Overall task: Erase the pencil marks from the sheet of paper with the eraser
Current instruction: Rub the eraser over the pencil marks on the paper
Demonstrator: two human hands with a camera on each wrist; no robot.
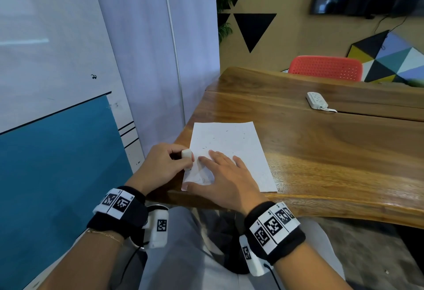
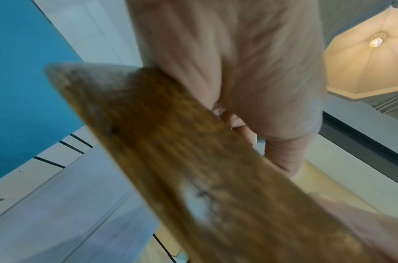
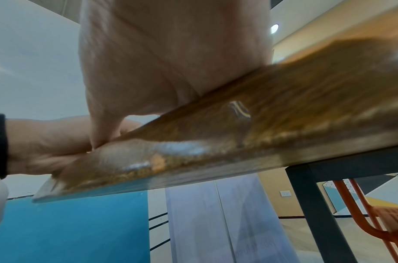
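Left hand point(image 1: 164, 163) grips white unlabelled eraser point(image 1: 186, 153) at paper point(image 1: 231, 145) edge; right hand point(image 1: 226, 178) presses flat, fingers released.

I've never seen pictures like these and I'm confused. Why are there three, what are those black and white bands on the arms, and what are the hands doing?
No robot here, just a person wearing three cameras. The big picture comes from a camera on the head, looking down. The other two come from cameras strapped under the wrists, so they show blurry palms and the table edge from below. The patterned bands hold those wrist cameras.

On the wooden table lies a sheet of paper with faint pencil marks. The left hand pinches a white eraser at the paper's left edge. The right hand lies flat on the paper, likely to stop it sliding. Farther back sits a white power strip, with a red chair behind.
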